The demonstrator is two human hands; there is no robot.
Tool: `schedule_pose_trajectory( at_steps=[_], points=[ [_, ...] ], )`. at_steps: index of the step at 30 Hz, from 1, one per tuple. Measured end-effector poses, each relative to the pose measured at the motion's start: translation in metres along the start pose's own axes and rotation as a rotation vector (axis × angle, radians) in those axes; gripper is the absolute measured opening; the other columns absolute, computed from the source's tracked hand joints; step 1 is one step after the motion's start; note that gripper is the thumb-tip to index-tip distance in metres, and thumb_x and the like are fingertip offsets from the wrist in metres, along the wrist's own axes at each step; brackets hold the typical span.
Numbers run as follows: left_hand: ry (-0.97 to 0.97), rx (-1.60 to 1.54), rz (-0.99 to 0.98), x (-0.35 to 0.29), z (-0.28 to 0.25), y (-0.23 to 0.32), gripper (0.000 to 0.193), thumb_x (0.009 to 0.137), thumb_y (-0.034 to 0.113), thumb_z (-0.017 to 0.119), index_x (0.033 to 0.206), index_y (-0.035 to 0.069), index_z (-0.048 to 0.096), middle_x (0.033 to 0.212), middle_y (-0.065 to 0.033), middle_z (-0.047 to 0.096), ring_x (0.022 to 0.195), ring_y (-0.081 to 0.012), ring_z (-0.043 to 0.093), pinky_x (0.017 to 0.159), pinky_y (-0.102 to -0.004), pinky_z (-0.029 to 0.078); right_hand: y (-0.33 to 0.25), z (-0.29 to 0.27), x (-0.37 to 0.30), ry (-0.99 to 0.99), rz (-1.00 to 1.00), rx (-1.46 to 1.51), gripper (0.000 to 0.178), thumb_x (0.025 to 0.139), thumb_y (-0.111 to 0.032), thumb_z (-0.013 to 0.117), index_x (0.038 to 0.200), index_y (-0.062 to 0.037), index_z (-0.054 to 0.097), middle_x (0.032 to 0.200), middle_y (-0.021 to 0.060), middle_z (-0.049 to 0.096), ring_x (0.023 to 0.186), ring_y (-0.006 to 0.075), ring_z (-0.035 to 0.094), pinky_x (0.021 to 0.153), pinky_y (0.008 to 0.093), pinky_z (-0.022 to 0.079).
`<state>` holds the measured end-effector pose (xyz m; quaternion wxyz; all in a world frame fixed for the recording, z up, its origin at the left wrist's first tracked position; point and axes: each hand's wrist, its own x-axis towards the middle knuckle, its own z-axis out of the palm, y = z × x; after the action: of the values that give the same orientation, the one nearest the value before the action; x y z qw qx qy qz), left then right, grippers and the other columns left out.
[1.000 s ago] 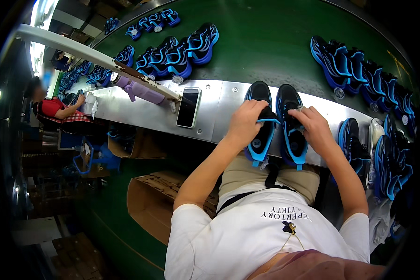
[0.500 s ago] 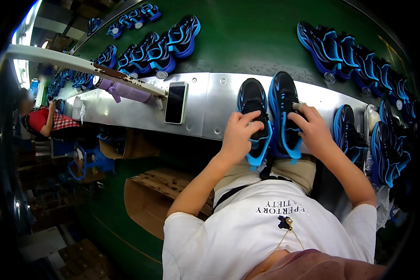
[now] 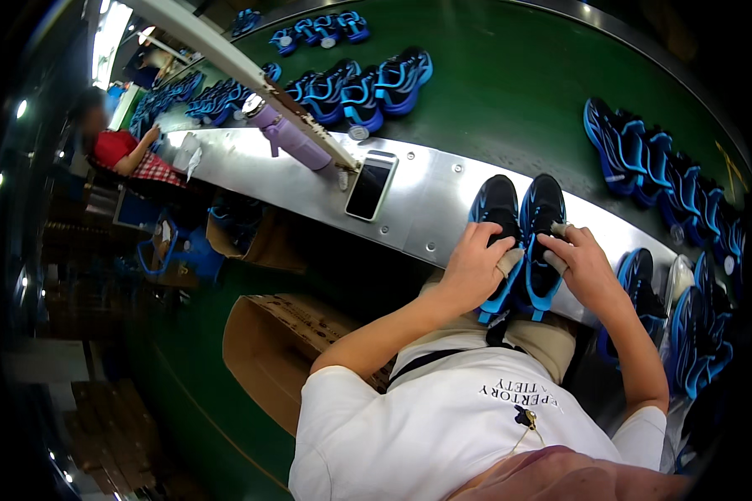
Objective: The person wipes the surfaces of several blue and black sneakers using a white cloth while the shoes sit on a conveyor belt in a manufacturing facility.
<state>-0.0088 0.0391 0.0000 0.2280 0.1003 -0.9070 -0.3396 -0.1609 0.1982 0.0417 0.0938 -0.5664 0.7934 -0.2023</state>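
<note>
Two black sneakers with blue soles and trim stand side by side at the near edge of the metal ledge, toes pointing away from me. My left hand [image 3: 480,260] is closed on the left sneaker [image 3: 495,200], fingers bent over its tongue and collar. On the right sneaker [image 3: 544,199], my right hand [image 3: 583,260] grips the lacing and collar from the right side. Beige coverings show on some fingertips of both hands. What the fingertips press inside the shoe openings is partly hidden.
A phone [image 3: 371,185] and a purple bottle [image 3: 288,138] lie on the metal ledge [image 3: 426,196], beside a slanted white post [image 3: 251,75]. Rows of sneakers [image 3: 635,159] stand on the green belt [image 3: 501,92]. More sneakers [image 3: 693,334] sit at my right. Below is a cardboard box [image 3: 263,359]; a co-worker [image 3: 125,154] sits far left.
The view has swung, so ledge and shoes appear lower and further right. My left fingers have shifted on the left sneaker's collar, and the covered thumbs now show. Both hands stay on the sneakers.
</note>
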Motion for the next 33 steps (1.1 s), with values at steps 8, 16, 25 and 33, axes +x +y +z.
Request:
schedule_pose_trajectory(
  at_steps=[8, 16, 25, 33],
  points=[
    [0.005, -0.115, 0.055, -0.003, 0.014, 0.001, 0.018, 0.076, 0.009, 0.070, 0.092, 0.002, 0.064, 0.089, -0.0119, 0.052, 0.083, -0.0303, 0.054, 0.073, -0.0374, 0.046, -0.006, 0.025, -0.010, 0.102, 0.187, 0.003, 0.026, 0.079, -0.009, 0.068, 0.104, -0.0055, 0.063, 0.091, 0.0175, 0.054, 0.079, 0.0350, 0.058, 0.068, 0.0414, 0.049],
    [-0.031, -0.175, 0.060, -0.005, 0.014, -0.006, 0.021, 0.076, 0.011, 0.070, 0.095, 0.003, 0.064, 0.093, -0.0112, 0.055, 0.088, -0.0313, 0.056, 0.076, -0.0383, 0.047, 0.005, 0.008, -0.016, 0.074, 0.106, 0.070, 0.028, 0.078, -0.011, 0.069, 0.105, -0.0054, 0.064, 0.093, 0.0148, 0.056, 0.079, 0.0339, 0.059, 0.068, 0.0402, 0.050],
    [-0.139, -0.133, 0.059, 0.002, 0.001, -0.009, 0.021, 0.076, 0.011, 0.071, 0.095, 0.005, 0.065, 0.089, -0.0091, 0.057, 0.085, -0.0296, 0.057, 0.073, -0.0375, 0.047, 0.007, 0.001, -0.009, 0.038, 0.021, -0.060, 0.025, 0.075, -0.015, 0.069, 0.098, -0.0070, 0.065, 0.082, 0.0087, 0.060, 0.077, 0.0294, 0.058, 0.067, 0.0388, 0.048],
    [-0.266, -0.132, 0.203, 0.000, -0.003, -0.009, 0.022, 0.079, 0.005, 0.066, 0.101, 0.007, 0.067, 0.105, -0.0100, 0.062, 0.096, -0.0306, 0.060, 0.083, -0.0364, 0.049, 0.009, 0.008, -0.010, 0.046, 0.028, -0.288, 0.021, 0.078, -0.024, 0.068, 0.079, -0.0070, 0.055, 0.073, 0.0096, 0.060, 0.073, 0.0295, 0.062, 0.061, 0.0395, 0.048]
  ],
)
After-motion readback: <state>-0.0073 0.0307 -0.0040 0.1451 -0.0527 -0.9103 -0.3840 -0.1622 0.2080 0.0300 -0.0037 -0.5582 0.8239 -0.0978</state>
